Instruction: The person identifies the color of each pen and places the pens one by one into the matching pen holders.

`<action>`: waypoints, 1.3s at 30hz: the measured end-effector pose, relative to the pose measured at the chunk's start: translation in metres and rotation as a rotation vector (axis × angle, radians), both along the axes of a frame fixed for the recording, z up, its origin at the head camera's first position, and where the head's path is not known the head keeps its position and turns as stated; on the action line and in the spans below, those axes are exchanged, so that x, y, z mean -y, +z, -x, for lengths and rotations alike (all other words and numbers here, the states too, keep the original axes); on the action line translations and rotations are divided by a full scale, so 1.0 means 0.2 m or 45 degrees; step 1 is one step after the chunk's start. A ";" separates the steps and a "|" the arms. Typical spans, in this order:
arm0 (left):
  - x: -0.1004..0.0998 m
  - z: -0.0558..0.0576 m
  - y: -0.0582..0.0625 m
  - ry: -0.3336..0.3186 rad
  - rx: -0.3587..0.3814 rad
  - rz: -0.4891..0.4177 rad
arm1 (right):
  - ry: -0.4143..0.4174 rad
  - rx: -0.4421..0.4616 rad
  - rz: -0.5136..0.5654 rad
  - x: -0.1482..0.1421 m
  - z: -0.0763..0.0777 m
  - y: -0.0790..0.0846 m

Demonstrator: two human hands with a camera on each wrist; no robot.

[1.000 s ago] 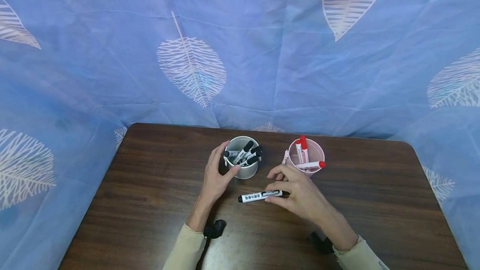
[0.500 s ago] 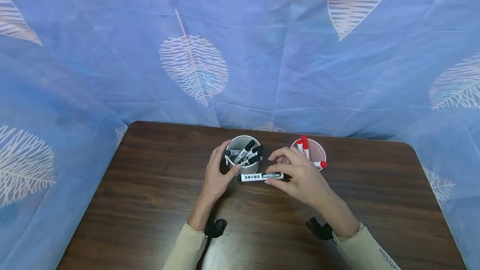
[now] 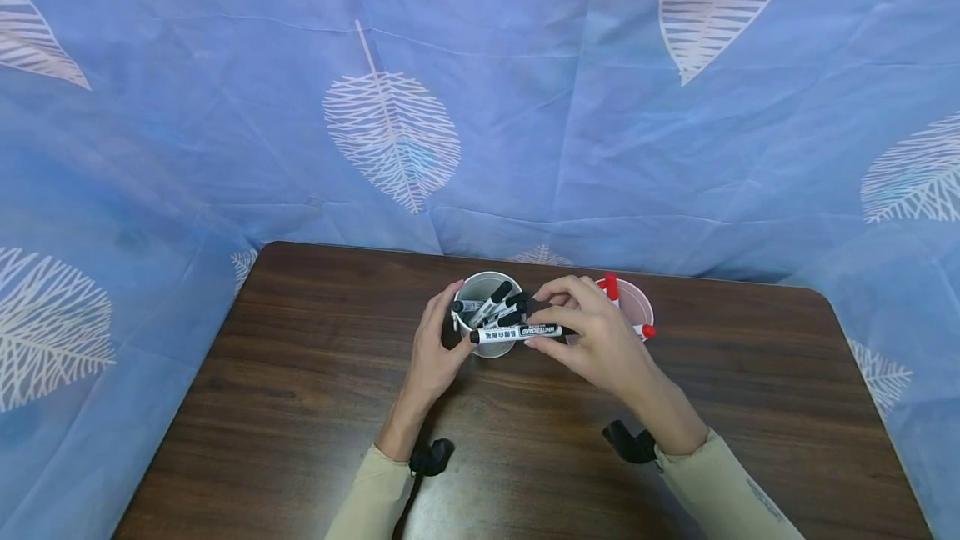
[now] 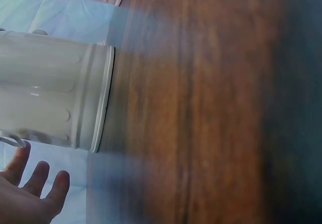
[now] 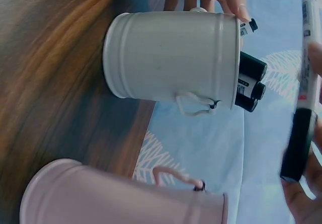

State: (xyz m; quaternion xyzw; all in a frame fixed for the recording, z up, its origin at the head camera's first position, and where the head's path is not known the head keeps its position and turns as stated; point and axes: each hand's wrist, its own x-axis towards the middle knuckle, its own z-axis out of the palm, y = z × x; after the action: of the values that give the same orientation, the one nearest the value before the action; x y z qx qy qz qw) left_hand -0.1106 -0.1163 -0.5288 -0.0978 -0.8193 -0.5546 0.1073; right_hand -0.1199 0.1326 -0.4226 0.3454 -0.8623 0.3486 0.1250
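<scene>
My left hand holds the near left side of a small white pail, thumb at the rim. Several black-capped markers lean inside this pail. In the left wrist view some left fingers are spread beside the pail wall, one at its handle. My right hand pinches a black whiteboard marker by one end. The marker lies level above the pail's near rim, its far end close to my left thumb. From the right wrist it appears apart from the pail.
A pink pail with red markers stands right of the white one, partly hidden by my right hand. Both stand on a brown wooden table. Behind the table hangs a blue leaf-patterned cloth.
My right hand has carried the black marker up and away from the table's front to above the white pail's near rim. My left hand has stayed at the pail.
</scene>
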 end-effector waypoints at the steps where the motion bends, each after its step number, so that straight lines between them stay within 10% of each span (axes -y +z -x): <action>1: 0.00 0.00 0.00 0.000 0.011 -0.009 | -0.008 -0.012 0.013 0.01 0.01 0.00; 15: -0.02 0.00 0.00 0.002 0.060 -0.052 | -0.065 -0.158 0.075 0.09 0.03 0.02; 22: -0.04 -0.05 0.18 -0.009 0.065 -0.078 | -0.055 -0.101 0.179 0.14 0.05 0.04; 29: -0.02 -0.01 -0.01 -0.007 0.063 -0.078 | -0.003 -0.085 0.282 0.21 0.09 0.04; 39: -0.01 0.00 -0.01 0.025 0.082 -0.017 | 0.064 0.032 0.349 0.38 0.22 0.07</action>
State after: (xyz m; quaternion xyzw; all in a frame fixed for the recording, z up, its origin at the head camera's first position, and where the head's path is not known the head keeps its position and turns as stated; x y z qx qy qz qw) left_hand -0.1111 -0.1148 -0.5300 -0.0712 -0.8196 -0.5618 0.0869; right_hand -0.1649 0.0572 -0.4079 0.3421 -0.7991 0.4705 0.1517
